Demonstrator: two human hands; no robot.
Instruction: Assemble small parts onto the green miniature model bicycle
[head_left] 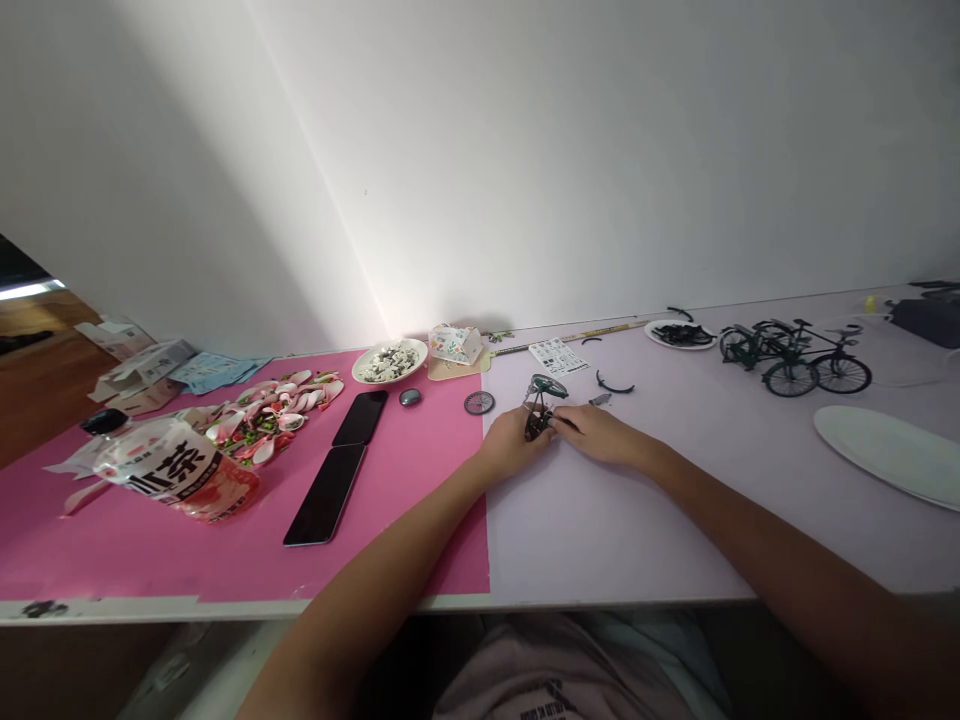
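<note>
My left hand [512, 443] and my right hand [598, 433] meet at the middle of the table, fingers closed around a small dark green model bicycle part [541, 405] with a wheel sticking up. A loose small wheel [478, 402] lies just left of my left hand. A curved dark mudguard piece [614, 385] and a small grey piece [600, 400] lie just beyond my right hand. A printed instruction sheet [558, 355] lies further back.
Two finished model bicycles [795, 355] stand at the right, near a plate of dark parts [680, 334] and a white plate [892, 450]. On the pink mat [405, 500] lie two phones [339, 465], a bottle [176, 470], a bowl [390, 360], wrappers and boxes.
</note>
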